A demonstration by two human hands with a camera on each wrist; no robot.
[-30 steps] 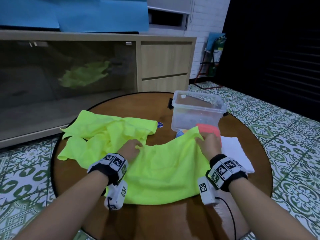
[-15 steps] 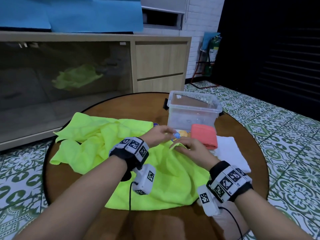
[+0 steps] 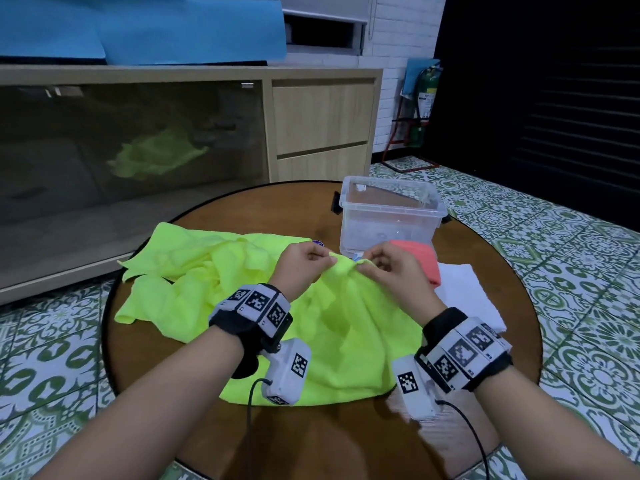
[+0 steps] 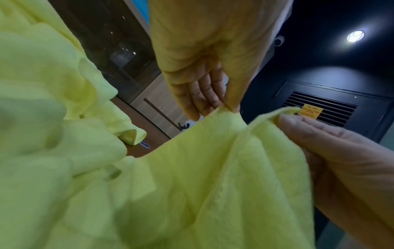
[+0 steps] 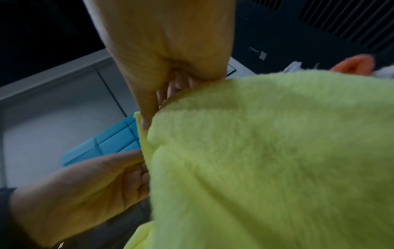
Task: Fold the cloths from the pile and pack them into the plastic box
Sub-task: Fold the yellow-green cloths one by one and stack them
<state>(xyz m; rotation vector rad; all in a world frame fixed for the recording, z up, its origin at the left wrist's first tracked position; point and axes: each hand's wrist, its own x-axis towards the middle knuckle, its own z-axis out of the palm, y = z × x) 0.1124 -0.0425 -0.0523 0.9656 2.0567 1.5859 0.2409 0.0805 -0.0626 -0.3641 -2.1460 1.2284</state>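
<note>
A neon yellow cloth (image 3: 349,327) lies spread on the round wooden table (image 3: 311,438), its far edge lifted. My left hand (image 3: 304,268) pinches that edge between thumb and fingers, and my right hand (image 3: 384,268) pinches it a short way to the right. In the left wrist view the left hand (image 4: 204,87) and right hand (image 4: 332,151) hold neighbouring points of the yellow cloth (image 4: 192,185). A second crumpled yellow cloth (image 3: 194,268) lies at the left. The clear plastic box (image 3: 391,216) stands behind the hands. A folded red cloth (image 3: 420,259) and a white cloth (image 3: 467,299) lie to the right.
A wooden cabinet (image 3: 322,126) with a dark glass door stands beyond the table. Patterned floor tiles (image 3: 571,265) surround it. A fire extinguisher (image 3: 427,98) stands at the back right wall. A small blue sticker (image 3: 317,243) sits on the table by the box.
Both hands came together from wide apart along the cloth's far edge. They now pinch it close to each other and have lifted it off the table.
</note>
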